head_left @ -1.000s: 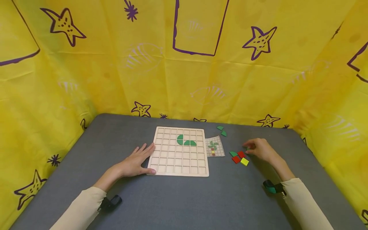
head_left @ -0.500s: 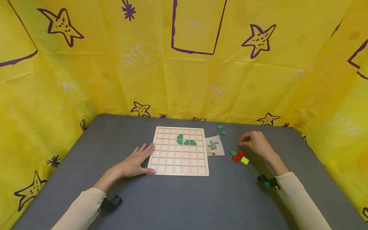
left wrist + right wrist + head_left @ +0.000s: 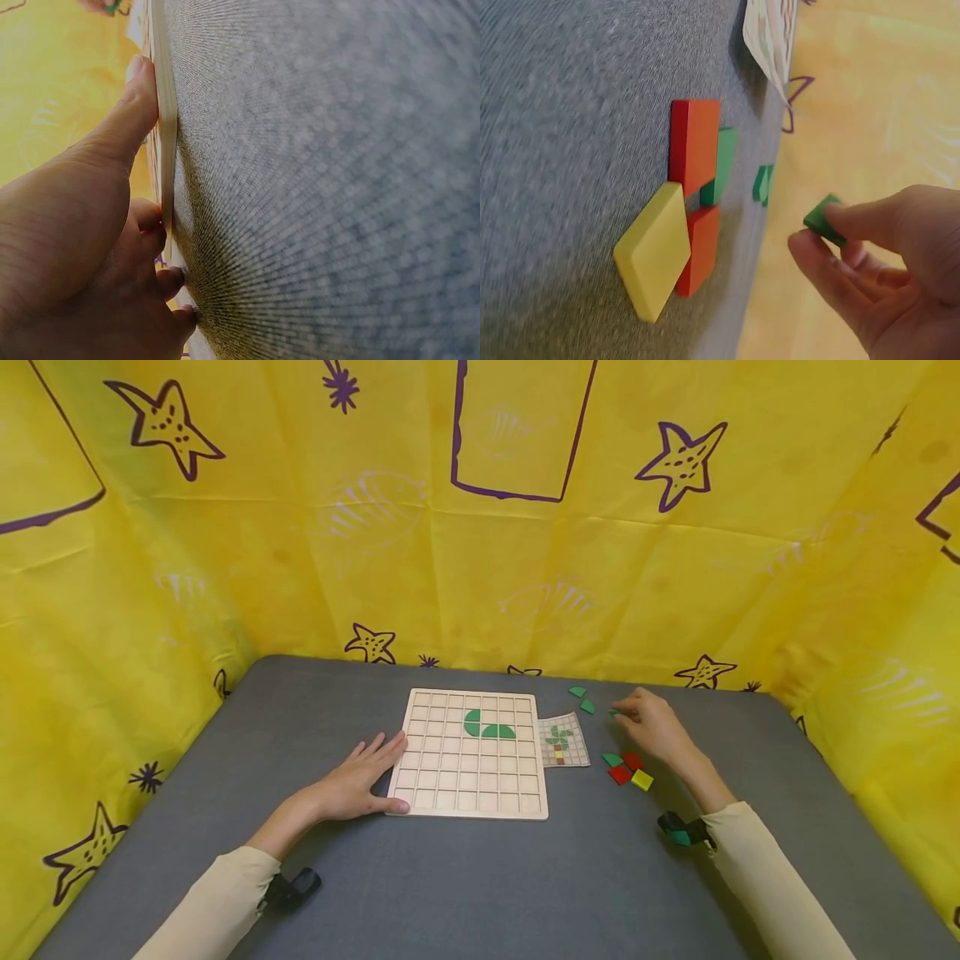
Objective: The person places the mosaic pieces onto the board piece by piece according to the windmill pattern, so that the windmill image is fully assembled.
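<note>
A wooden grid board (image 3: 468, 777) lies on the grey table, with several green quarter-circle tiles (image 3: 472, 723) set in its upper cells. My left hand (image 3: 356, 783) rests at the board's left edge, fingers spread and thumb on the near corner. To the right, my right hand (image 3: 655, 727) pinches a green tile (image 3: 823, 220) between thumb and fingers, raised above the table. Below that hand lie a yellow square tile (image 3: 654, 251), two red square tiles (image 3: 699, 142) and a green quarter-circle tile (image 3: 612, 760). A pattern card (image 3: 564, 741) sits against the board's right side.
Two more green quarter-circle tiles (image 3: 587, 706) lie toward the table's back edge, beyond the card. A yellow patterned cloth (image 3: 480, 560) encloses the grey table (image 3: 480, 885) at the back and sides.
My right hand has picked up the green tile beside the loose tiles and moved away from me and leftward with it. The left hand stays at the board's edge.
</note>
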The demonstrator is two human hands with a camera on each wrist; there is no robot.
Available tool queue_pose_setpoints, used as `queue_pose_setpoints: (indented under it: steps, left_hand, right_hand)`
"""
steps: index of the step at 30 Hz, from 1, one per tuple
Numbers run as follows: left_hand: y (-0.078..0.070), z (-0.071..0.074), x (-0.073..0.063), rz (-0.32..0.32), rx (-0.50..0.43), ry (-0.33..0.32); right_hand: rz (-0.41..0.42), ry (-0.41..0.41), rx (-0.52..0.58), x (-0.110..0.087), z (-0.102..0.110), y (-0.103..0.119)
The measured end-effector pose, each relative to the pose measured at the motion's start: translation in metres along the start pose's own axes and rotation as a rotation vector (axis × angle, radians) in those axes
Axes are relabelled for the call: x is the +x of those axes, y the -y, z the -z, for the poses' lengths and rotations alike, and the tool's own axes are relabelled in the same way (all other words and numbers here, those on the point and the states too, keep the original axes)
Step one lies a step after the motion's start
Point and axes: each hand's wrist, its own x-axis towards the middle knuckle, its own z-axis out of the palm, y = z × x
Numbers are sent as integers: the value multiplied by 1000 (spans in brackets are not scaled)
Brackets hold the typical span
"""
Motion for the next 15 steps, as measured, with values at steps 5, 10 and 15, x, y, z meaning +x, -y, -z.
queue_pose_setpoints:
  steps: [5,10,15]
  left_hand:
    - [-2,1,-1,-2,1,-2]
    - [-2,0,-1,10,-4,6]
    - [-2,1,0,22,-3,11]
  right_hand:
    - [-9,3,55,6,-5,8]
    - [-9,8,82,12,-11,17]
    - [7,21,80,19,-17,27]
